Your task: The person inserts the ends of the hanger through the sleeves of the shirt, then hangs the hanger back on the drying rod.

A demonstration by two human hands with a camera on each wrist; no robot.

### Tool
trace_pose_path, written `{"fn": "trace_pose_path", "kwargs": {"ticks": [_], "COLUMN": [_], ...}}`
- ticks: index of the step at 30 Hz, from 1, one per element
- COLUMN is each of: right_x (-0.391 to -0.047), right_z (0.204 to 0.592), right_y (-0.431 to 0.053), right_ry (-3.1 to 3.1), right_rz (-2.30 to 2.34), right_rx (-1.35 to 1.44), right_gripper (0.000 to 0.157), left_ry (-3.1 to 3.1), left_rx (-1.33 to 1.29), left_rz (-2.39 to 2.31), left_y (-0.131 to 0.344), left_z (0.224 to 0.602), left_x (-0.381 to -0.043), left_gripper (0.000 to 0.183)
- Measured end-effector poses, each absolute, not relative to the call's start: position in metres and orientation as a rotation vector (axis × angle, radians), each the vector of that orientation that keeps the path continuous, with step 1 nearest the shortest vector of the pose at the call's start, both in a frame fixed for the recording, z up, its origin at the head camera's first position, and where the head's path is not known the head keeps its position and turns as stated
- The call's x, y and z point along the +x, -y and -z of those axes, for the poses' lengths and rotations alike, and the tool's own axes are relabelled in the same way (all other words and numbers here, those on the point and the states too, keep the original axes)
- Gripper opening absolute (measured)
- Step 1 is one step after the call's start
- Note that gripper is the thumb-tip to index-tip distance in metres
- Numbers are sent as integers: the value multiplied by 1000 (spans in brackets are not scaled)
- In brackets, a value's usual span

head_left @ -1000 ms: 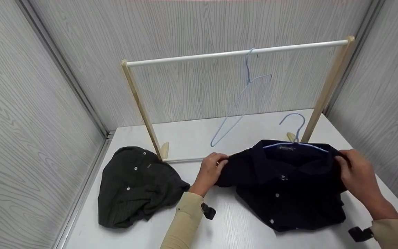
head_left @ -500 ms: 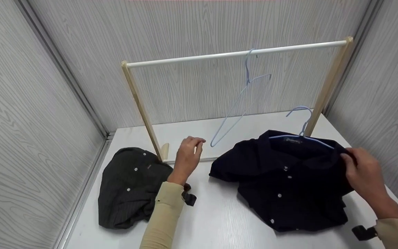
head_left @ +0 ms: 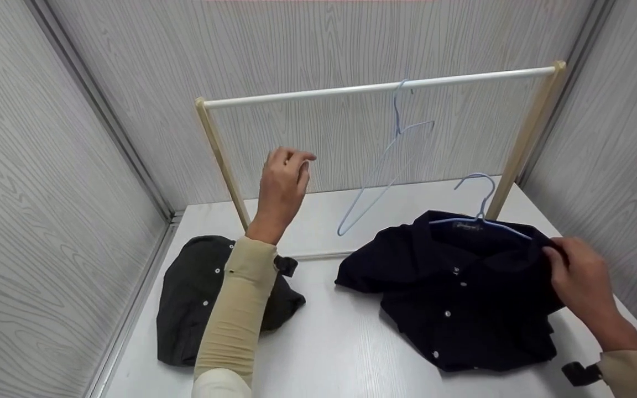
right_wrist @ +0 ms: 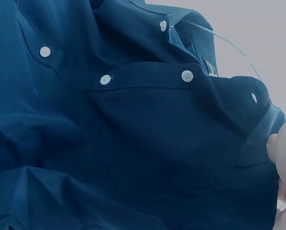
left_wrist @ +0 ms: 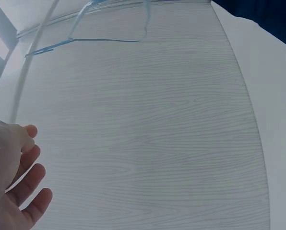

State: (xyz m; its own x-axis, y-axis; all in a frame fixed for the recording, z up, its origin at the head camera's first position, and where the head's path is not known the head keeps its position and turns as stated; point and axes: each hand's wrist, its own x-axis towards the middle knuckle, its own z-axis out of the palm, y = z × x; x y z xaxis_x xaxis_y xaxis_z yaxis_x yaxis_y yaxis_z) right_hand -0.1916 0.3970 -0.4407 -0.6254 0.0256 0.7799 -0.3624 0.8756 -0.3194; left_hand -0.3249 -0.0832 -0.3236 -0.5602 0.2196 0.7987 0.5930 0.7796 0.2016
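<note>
Shirt (head_left: 462,309), navy, in the pinch of the right hand (head_left: 583,276); left hand (head_left: 281,188) loosely curled in midair.

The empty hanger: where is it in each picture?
Head: the empty hanger hangs from the white rail, just right of the picture's centre.
Left wrist: upper left, partly cut off by the top edge, hooked on the slanting rail.
Right wrist: not in it; the blue wire there runs into the navy shirt.
Shared landmark: the navy shirt, lower right in head, top right corner in left wrist, filling most of right wrist.
</note>
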Motion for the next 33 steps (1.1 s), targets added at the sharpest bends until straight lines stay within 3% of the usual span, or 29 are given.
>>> {"fn": "trace_pose_path", "kwargs": {"ticks": [14, 33], "right_x": [-194, -195], "right_z": [440, 435], "right_y": [-394, -392], "right_ry": [2168, 2192], "right_rz": [-572, -585], "right_rx": [254, 231], "right_gripper": [15, 13], "left_ry": [2132, 2206], "left_rx": [-428, -315], "left_rz": [353, 191], "left_y": [92, 90], "left_z": [250, 224], "left_x": [-342, -356], "left_gripper": [25, 25]}}
